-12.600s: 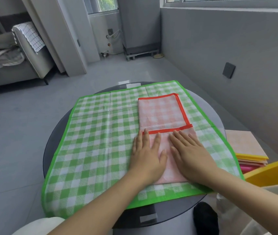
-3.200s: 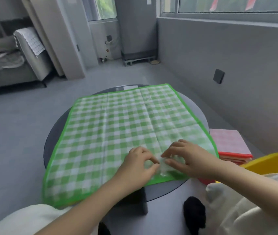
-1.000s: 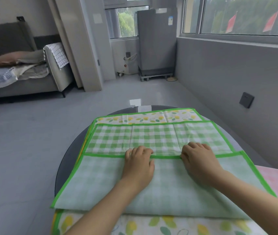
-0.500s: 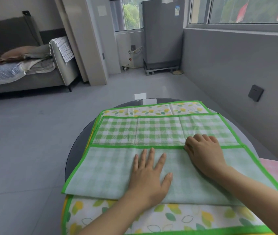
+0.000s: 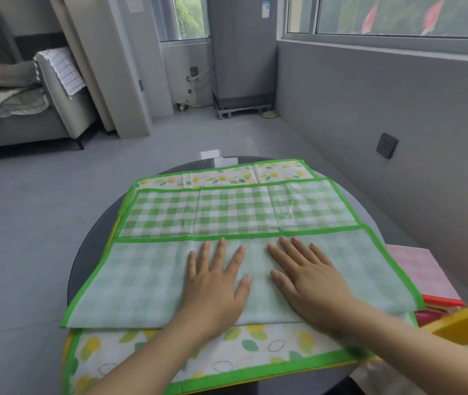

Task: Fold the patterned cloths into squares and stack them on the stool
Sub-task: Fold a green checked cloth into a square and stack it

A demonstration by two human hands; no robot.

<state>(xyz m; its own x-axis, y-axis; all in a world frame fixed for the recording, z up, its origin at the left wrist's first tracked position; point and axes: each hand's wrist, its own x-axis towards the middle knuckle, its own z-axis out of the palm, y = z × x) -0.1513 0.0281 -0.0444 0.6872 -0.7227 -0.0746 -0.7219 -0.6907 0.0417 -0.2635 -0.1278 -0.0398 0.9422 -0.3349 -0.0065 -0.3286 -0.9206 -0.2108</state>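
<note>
A green checked cloth (image 5: 235, 213) with a green border lies on the round dark table (image 5: 90, 246), its near part folded over so the pale back faces up. My left hand (image 5: 215, 280) and my right hand (image 5: 309, 277) press flat on that folded flap, side by side, fingers straight and spread. Under it lies a cloth with a yellow and green leaf print (image 5: 227, 352), showing at the near and far edges. A stack of folded cloths (image 5: 418, 272), pink on top with a red edge, sits on the stool at the right.
A yellow object (image 5: 466, 320) juts in at the lower right, beside the stack. A grey wall with a dark socket (image 5: 386, 145) runs along the right. A sofa (image 5: 27, 109) stands at the far left across open grey floor.
The pink cloth went onto the stack, then the green cloth's near half was folded away from me. In the last second both hands flattened and slid onto the flap.
</note>
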